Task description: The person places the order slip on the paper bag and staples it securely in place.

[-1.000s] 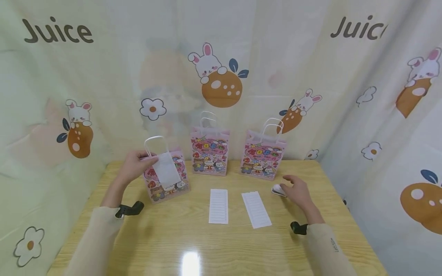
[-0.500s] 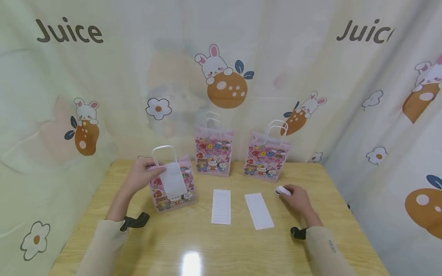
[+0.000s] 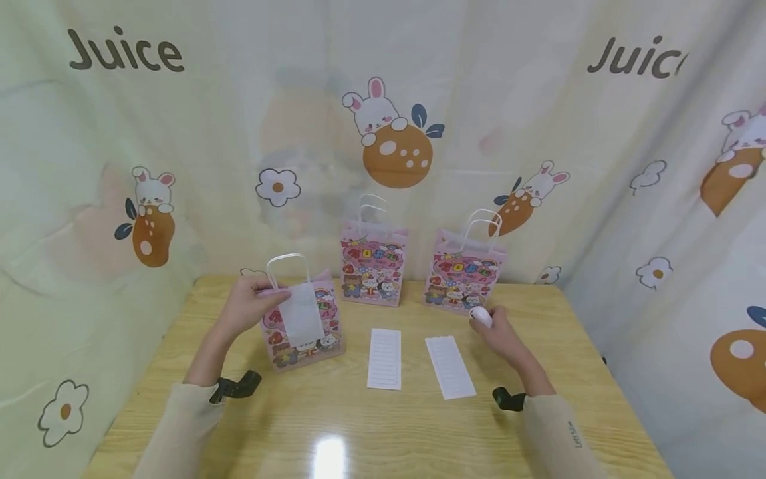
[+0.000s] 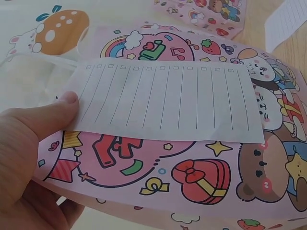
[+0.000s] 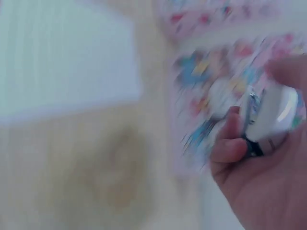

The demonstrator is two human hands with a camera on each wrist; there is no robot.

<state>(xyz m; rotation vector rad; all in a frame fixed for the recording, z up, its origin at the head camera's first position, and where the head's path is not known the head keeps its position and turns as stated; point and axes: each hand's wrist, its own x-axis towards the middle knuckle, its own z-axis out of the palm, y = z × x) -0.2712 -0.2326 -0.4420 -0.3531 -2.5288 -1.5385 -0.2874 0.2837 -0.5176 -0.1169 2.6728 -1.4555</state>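
My left hand (image 3: 245,307) pinches a ruled white paper slip (image 4: 168,98) against the top edge of a pink cartoon gift bag (image 4: 206,158). In the left wrist view the thumb lies on the slip's end, with the other fingers behind the bag. The slip, ruled with lines and small boxes, hangs down over the bag's printed front. On the right, my right hand (image 3: 505,339) holds a small white stapler (image 5: 273,115) off the table, in front of the right-hand bag. Blur in the right wrist view hides its details.
Two more pink bags, a middle bag (image 3: 374,266) and a right bag (image 3: 463,273), stand at the back by the curtain (image 3: 287,120). Two paper slips, a left one (image 3: 384,359) and a right one (image 3: 450,367), lie on the wooden table (image 3: 269,426).
My right hand has taken hold of the stapler, lifted it and brought it slightly left. The left bag, with its slip, has come a little toward me. The head view has shifted slightly.
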